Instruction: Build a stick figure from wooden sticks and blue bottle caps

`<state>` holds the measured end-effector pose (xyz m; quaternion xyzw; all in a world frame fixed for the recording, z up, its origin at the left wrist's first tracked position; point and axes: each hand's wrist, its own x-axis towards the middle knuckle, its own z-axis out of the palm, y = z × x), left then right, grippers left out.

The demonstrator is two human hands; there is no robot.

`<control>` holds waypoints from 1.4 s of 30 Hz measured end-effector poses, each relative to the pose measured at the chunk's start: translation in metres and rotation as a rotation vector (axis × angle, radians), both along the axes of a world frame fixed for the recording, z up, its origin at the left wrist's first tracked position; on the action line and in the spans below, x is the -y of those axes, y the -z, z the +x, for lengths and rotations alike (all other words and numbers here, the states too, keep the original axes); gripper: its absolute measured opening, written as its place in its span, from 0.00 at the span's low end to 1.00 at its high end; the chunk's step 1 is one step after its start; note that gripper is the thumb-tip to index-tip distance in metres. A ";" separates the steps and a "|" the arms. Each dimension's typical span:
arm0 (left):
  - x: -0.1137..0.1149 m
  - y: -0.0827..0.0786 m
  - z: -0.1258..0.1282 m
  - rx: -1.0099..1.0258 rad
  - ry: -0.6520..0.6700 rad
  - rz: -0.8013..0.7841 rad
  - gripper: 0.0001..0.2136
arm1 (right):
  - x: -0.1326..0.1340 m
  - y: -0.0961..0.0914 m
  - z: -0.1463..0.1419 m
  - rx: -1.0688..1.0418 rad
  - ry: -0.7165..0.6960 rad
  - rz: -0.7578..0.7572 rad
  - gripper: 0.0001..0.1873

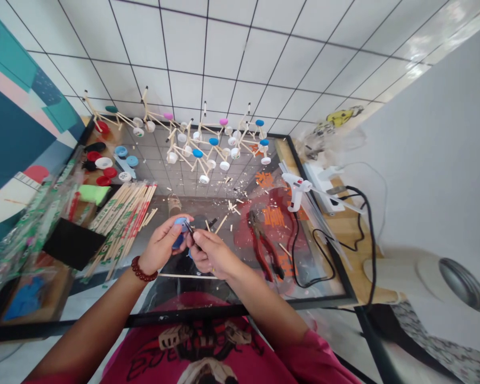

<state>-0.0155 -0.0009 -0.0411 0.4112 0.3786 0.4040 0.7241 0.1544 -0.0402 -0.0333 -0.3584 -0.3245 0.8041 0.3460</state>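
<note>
From my remote seat I'm looking down on a glass tabletop (228, 290) in a black frame, with white square tiles (220, 48) spreading beyond its far edge and a white wall (436, 160) off to the right. Wood shavings (234, 205) are scattered across the glass. At the far side stand stick models (200, 144), built from thin wooden sticks and white and coloured bottle caps. To their left lie loose caps (104, 165), and nearer on that side sits a heap of wrapped wooden chopsticks (124, 224). On the right I can see red-handled pliers (264, 245) and a white hot glue gun (296, 186) with its black cord (312, 282).

The work is near the middle of the tabletop, toward the near edge. The left hand (162, 245), a bead bracelet (143, 270) on its wrist, is curled narrow around a blue bottle cap (180, 234), holding it tilted on edge. The right hand (210, 253) pinches a slim dark tool (189, 226), its long axis pointing far and left. Its tip is at the cap, though I cannot tell whether they touch.
</note>
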 end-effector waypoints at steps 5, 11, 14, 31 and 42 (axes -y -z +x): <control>-0.002 -0.002 0.005 0.132 -0.099 -0.040 0.21 | 0.000 0.000 0.004 0.223 0.112 0.202 0.21; -0.005 -0.001 0.007 0.181 -0.132 -0.034 0.20 | 0.002 0.004 0.012 0.964 0.107 0.723 0.15; -0.004 -0.002 0.008 0.152 -0.140 -0.015 0.20 | 0.003 0.004 0.011 1.086 0.033 0.778 0.15; 0.003 -0.004 0.008 0.017 -0.169 -0.022 0.23 | 0.005 0.003 -0.002 0.842 0.053 0.668 0.10; 0.002 0.006 0.012 0.140 -0.157 -0.018 0.22 | -0.009 -0.004 0.016 -0.349 -0.245 -0.175 0.22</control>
